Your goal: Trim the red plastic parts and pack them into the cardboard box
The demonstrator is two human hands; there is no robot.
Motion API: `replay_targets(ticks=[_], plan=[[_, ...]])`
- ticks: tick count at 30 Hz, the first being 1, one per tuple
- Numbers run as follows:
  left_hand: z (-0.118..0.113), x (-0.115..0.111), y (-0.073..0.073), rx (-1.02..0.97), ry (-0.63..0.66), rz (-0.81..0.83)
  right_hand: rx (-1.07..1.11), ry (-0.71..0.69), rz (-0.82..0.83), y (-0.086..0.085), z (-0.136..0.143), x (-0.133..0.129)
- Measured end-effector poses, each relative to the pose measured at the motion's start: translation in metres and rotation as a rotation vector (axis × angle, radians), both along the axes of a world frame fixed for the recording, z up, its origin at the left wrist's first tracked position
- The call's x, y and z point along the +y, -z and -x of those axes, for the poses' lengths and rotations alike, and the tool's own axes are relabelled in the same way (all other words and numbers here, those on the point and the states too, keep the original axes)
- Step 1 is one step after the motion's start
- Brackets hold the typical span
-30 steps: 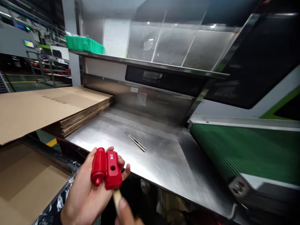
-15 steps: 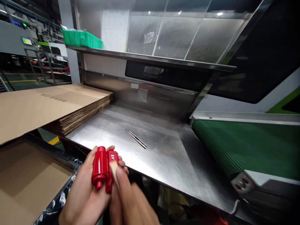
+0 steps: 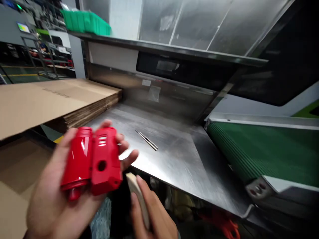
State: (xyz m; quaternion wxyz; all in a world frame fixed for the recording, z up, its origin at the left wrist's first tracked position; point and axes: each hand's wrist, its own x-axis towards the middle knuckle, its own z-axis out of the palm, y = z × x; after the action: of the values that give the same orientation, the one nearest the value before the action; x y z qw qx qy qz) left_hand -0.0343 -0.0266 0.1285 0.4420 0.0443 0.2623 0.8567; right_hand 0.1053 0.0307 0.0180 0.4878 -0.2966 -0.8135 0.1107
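Observation:
My left hand (image 3: 52, 196) holds a glossy red plastic housing (image 3: 92, 162), a rounded cylinder joined to a boxy part with slots and a round hole. It lies across my palm and fingers, raised close to the camera. My right hand (image 3: 152, 215) is just below and right of it, gripping a small pale stick-like tool (image 3: 137, 196) whose tip points up toward the housing without touching it. Both hands hover in front of the near edge of a steel table (image 3: 179, 166).
A thin pair of metal tweezers (image 3: 146, 140) lies on the steel table. A stack of flat cardboard sheets (image 3: 50, 99) sits at left. A green ribbed conveyor belt (image 3: 261, 156) runs at right. A steel shelf carries a green bin (image 3: 84, 21).
My left hand lifted the red housing up and closer to the camera. My right hand drew the pale tool off the housing's face and down to the right.

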Motion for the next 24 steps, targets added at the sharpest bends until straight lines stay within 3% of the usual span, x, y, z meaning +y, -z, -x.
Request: replay_targets(ticks=[3, 4, 6, 9, 12, 17, 20, 24], plan=[[0.015, -0.009, 0.002, 0.158, -0.105, -0.028, -0.254, 0.246, 0.243, 0.015, -0.017, 0.055], [0.018, -0.010, 0.005, 0.170, -0.068, -0.002, -0.356, 0.342, 0.355, 0.014, -0.021, 0.079], [0.020, -0.009, 0.012, 0.166, 0.044, 0.025, -0.434, 0.418, 0.428, 0.004, -0.025, 0.125], [0.021, -0.005, 0.023, 0.120, 0.199, -0.012, -0.439, 0.465, 0.371, -0.018, -0.022, 0.168], [0.023, -0.002, 0.031, 0.128, 0.332, -0.066, -0.358, 0.564, 0.271, -0.031, -0.007, 0.173], [0.024, 0.001, 0.039, 0.246, 0.483, 0.009, -0.473, 0.229, 0.251, -0.021, 0.046, 0.173], [0.022, 0.002, 0.042, 0.354, 0.573, 0.144, -0.528, 0.148, 0.335, -0.008, 0.072, 0.190], [0.024, 0.003, 0.047, 0.585, 0.747, 0.235, -0.417, 0.016, 0.433, -0.005, 0.072, 0.191]])
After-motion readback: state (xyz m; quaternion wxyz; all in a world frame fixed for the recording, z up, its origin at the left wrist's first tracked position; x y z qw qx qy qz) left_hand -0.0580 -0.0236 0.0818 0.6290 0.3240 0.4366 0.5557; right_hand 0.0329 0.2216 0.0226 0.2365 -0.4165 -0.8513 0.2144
